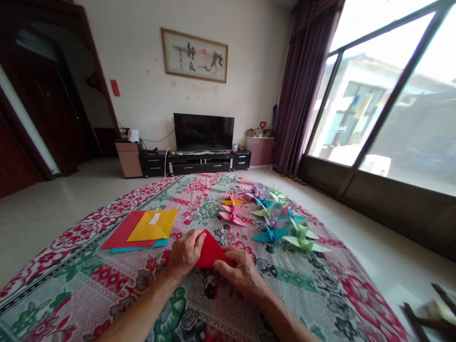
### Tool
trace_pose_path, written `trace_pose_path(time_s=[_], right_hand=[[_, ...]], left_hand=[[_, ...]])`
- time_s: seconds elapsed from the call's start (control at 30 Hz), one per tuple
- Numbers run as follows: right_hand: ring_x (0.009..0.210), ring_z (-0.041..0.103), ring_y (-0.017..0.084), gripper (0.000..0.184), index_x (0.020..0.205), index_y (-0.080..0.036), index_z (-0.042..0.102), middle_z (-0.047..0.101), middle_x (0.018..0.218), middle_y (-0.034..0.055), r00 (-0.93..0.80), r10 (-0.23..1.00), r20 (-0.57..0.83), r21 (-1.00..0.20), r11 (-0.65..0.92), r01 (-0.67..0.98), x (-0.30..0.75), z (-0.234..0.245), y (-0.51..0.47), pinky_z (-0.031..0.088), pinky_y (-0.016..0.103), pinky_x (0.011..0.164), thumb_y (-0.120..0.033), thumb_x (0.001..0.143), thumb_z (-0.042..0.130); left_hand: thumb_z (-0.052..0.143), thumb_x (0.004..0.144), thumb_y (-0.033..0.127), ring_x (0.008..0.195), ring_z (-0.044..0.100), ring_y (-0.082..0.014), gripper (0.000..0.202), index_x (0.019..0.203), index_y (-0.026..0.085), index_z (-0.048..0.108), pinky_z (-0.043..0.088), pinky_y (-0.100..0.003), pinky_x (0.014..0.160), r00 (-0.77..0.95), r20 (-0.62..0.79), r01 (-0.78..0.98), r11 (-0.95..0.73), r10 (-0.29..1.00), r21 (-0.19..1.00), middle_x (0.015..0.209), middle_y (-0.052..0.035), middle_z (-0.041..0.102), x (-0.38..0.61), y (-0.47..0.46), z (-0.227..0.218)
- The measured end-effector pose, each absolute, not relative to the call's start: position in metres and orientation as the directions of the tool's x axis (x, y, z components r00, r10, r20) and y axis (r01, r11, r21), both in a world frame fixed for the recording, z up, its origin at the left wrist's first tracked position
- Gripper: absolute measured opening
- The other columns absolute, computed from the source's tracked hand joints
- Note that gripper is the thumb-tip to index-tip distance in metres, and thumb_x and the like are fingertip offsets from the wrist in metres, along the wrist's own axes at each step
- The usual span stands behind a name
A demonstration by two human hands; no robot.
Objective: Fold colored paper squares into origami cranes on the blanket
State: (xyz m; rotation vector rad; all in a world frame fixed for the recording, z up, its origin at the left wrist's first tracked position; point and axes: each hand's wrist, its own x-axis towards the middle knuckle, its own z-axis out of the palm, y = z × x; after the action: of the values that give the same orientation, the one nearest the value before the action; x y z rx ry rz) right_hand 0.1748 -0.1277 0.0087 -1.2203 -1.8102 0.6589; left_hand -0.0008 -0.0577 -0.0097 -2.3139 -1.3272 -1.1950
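Between my hands is a folded sheet of red origami paper [211, 251], just above or on the patterned tablecloth [142, 289]. My left hand [185, 251] grips its left edge with the fingers curled closed. On the other side, my right hand [241, 270] pinches the right edge, its thumb lying along the near side. To the left lies a stack of paper: a yellow sheet [151, 227] with a small white piece on it, a red sheet [119, 232] and a blue sheet [131, 249] beneath. Folded paper cranes stand to the right, among them a blue crane [271, 233] and a green crane [305, 241].
Pink and orange cranes [232, 214] stand in a row beyond my hands. Past the round table are a television [204, 133] on a low cabinet [203, 165], a purple curtain [299, 90] and large windows. Part of a wooden stool [423, 318] shows at lower right.
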Motion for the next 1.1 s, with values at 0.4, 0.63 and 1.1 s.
trace_pose_path(time_s=[0.4,0.63,1.1], right_hand=[[0.068,0.058,0.014,0.025,0.053,-0.018,0.060,0.067,0.077,0.0039,-0.057,0.927,0.370,-0.767,0.339,0.545,0.192,0.014,-0.140,0.042,0.023,0.062,-0.028,0.075,0.054],[0.045,0.046,0.009,0.026,0.060,-0.016,0.059,0.054,0.048,-0.0022,0.052,0.966,0.252,-0.864,0.201,0.463,0.196,0.007,-0.143,0.034,0.019,0.044,-0.038,0.074,0.055],[0.047,0.039,0.006,0.027,0.065,-0.017,0.054,0.047,0.055,-0.0044,0.195,0.927,0.322,-0.940,0.287,0.185,0.187,0.010,-0.144,0.034,0.018,0.044,-0.042,0.068,0.063]], left_hand=[[0.044,0.087,0.029,0.060,0.059,-0.0143,0.022,0.076,0.019,0.059,0.037,-0.022,0.054,0.220,0.607,0.807,-0.492,0.763,0.327,0.064,-0.0022,0.063,0.006,-0.061,-0.007],[0.040,0.088,0.032,0.061,0.058,-0.0127,0.026,0.076,0.017,0.059,0.039,-0.021,0.058,0.124,0.702,0.717,-0.552,0.701,0.426,0.066,-0.0028,0.064,0.004,-0.061,0.001],[0.042,0.087,0.035,0.058,0.058,-0.0126,0.027,0.076,0.018,0.059,0.042,-0.020,0.059,0.031,0.747,0.660,-0.575,0.664,0.484,0.062,-0.0016,0.062,0.001,-0.069,0.019]])
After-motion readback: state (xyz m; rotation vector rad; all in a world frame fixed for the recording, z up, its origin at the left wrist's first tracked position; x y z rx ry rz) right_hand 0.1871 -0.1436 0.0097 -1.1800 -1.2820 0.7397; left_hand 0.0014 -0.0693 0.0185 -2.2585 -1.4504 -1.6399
